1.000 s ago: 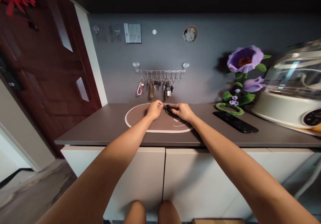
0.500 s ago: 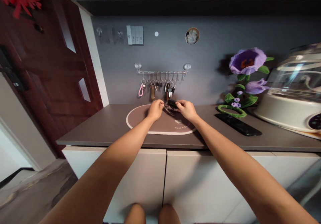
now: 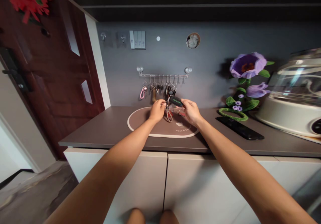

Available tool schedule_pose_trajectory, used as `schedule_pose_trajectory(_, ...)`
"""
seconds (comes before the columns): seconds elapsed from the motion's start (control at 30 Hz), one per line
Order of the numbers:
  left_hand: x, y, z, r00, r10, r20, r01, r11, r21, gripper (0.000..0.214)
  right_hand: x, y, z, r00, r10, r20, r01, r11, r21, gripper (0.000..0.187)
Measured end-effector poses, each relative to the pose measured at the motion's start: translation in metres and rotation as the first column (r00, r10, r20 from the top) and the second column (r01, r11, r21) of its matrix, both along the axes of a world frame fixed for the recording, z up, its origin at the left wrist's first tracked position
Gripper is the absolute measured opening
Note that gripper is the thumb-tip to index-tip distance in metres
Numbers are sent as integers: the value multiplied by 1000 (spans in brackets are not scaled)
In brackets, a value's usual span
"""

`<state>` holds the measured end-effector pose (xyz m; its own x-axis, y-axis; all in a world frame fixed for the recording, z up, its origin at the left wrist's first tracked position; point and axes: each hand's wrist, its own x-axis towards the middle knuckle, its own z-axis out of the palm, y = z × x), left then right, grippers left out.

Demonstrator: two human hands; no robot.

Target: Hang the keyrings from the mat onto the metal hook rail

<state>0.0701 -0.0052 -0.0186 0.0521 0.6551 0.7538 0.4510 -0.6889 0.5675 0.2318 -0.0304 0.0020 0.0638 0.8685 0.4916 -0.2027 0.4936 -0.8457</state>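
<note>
A black key fob [image 3: 176,101] with green lettering is pinched in my right hand [image 3: 191,111], fingers closed at its right end. My left hand [image 3: 157,110] is closed on the metal ring end of the same bunch, at the fob's left. From between the hands dangles a braided strap [image 3: 170,116], with something red beside it. Both hands hover over a brown oval mat [image 3: 140,120] with a pale border. Partly behind my right hand, a small red item [image 3: 181,113] shows above the mat; what it is I cannot make out.
Behind my hands, a hook rail [image 3: 163,75] on the wall carries several key bunches, one with a pink loop [image 3: 142,92]. To the right are a black phone [image 3: 239,128], a purple fabric flower [image 3: 248,66] and a white appliance [image 3: 286,113] with a clear cover. A dark red door [image 3: 57,66] stands left.
The fob has turned so its lettered face shows, and the braided strap now hangs down below it. The whole view has shifted slightly downward in the picture.
</note>
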Motion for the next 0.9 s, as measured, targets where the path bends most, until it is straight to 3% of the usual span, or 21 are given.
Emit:
schedule_pose_trajectory(0.13,1,-2,4,997,-61,50,63,998,-27,15,-1,-3,1,995,67,-79,-68,998,1,22)
schedule_pose_trajectory(0.33,2,-7,9,989,-126,80,131,989,-67,14,0,-4,2,998,64,-27,-64,998,1,20)
schedule_pose_trajectory(0.6,-3,2,12,932,-117,342,178,972,-155,13,1,3,-2,998,61,-25,-62,997,-38,18)
schedule_pose_trajectory(0.7,-4,4,14,865,-149,480,268,944,-191,12,0,1,-3,989,132,-58,-136,989,-61,13)
schedule_pose_trajectory(0.9,-3,1,20,605,-262,752,526,841,-131,10,-4,-1,-8,968,249,16,-246,965,-92,17)
